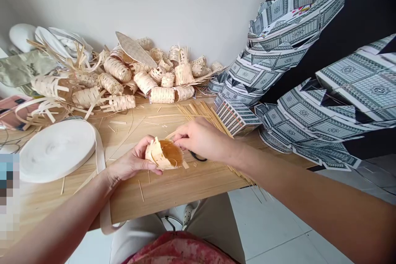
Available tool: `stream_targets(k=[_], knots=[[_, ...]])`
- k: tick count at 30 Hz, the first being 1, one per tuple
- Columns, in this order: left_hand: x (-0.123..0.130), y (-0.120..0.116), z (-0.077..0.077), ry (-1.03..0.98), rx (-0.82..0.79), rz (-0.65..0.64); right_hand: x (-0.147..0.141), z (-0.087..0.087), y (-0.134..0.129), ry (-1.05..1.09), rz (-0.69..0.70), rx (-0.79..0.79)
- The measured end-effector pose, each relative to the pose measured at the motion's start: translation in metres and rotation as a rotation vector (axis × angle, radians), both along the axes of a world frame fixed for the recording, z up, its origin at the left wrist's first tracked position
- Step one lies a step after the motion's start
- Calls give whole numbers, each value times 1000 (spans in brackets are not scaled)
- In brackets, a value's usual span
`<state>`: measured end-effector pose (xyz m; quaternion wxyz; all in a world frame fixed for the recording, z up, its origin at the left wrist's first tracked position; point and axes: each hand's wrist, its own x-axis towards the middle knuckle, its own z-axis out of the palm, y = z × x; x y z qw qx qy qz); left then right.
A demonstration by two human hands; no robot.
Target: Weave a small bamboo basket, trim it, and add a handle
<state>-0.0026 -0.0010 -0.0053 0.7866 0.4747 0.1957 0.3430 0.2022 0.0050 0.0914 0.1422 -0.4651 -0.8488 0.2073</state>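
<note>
A small woven bamboo basket [157,154] is tilted on its side, its opening toward the right, with an amber-coloured inside. My left hand [136,159] grips it from the left, thumb below and fingers behind. At the rim's right side, my right hand [192,136] pinches a pale bamboo strip that runs toward the basket. The far end of that strip is hidden behind the basket's rim. Black scissor handles [198,157] show partly under my right hand on the wooden table [145,189].
Many woven tubes [162,95] are heaped along the wall. A white strap roll [57,150] lies at left, its loose end hanging over the table edge. Thin sticks [216,117], a card stack [238,116] and tall folded-card structures [262,66] stand or lie right.
</note>
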Motion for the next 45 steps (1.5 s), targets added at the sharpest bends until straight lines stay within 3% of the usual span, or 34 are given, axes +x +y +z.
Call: stream_targets(k=[4,9,19,22,28,38,42,45], knots=[[-1,2,0,2,12,35,-4,-10,-7,-80,-26,236],[-3,3,2,-4,36,39,5,-19,-3,36,233,540],[-2,0,2,29,21,74,4,-15,-5,-203,287,881],[-1,-1,3,17,25,76,3,-16,-3,-164,289,849],[0,-2,2,-5,18,57,1,-23,3,-35,219,640],[0,-1,4,29,-14,51,-13,-29,1,-225,187,651],[-1,1,0,26,-10,47,-15,-34,6,-172,182,655],[-3,3,-1,8,-2,71,-10,-29,7,-15,245,587]])
